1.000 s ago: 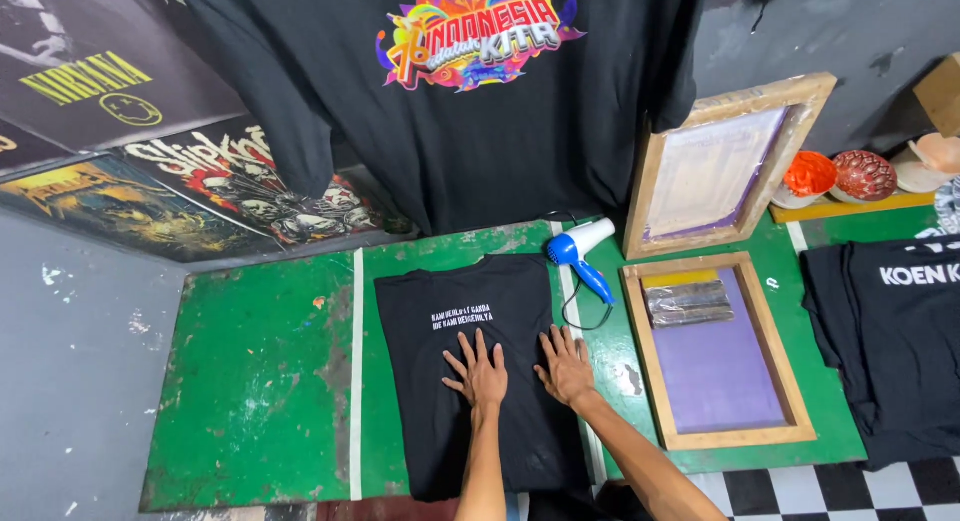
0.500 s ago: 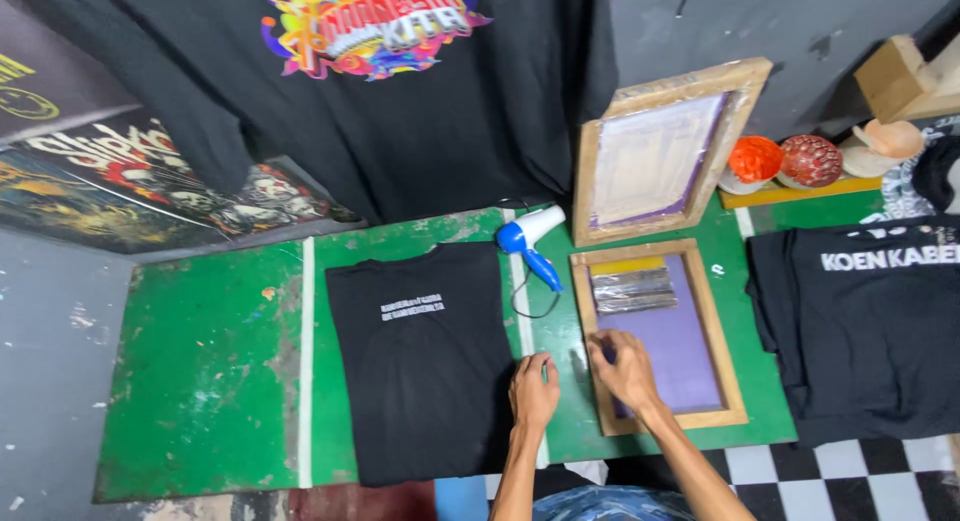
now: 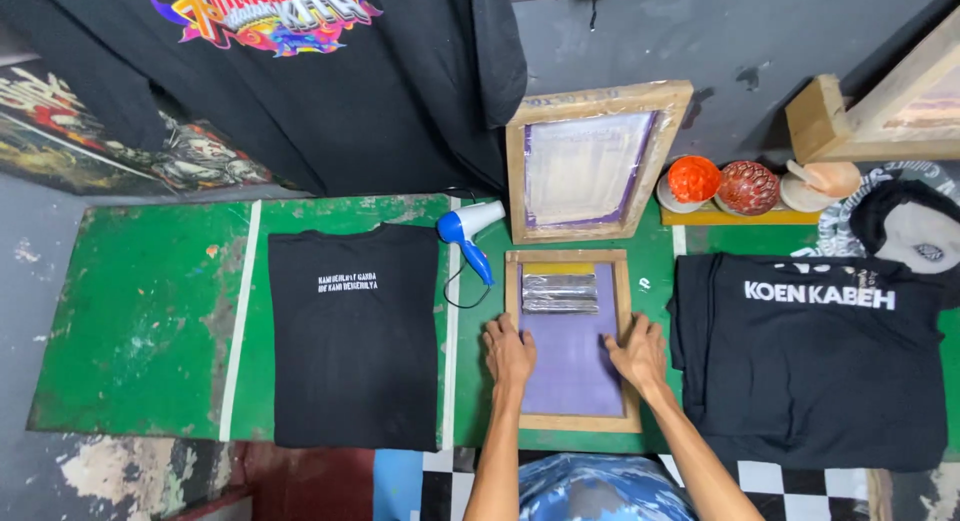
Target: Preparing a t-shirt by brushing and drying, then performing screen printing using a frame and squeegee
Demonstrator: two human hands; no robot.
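Head view: my left hand point(image 3: 508, 352) and right hand point(image 3: 637, 353) lie open, palms flat on the side rails of the wooden printing screen point(image 3: 571, 339), which rests on the green bench point(image 3: 140, 321) straight ahead of me (long axis pointing away). Neither hand is nearer; the black shirt point(image 3: 355, 336) lies off to my left.

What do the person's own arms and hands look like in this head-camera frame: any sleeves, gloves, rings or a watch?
Both forearms are bare with no sleeves in view. The left hand and right hand wear no gloves, and no rings, watch or wristband show.
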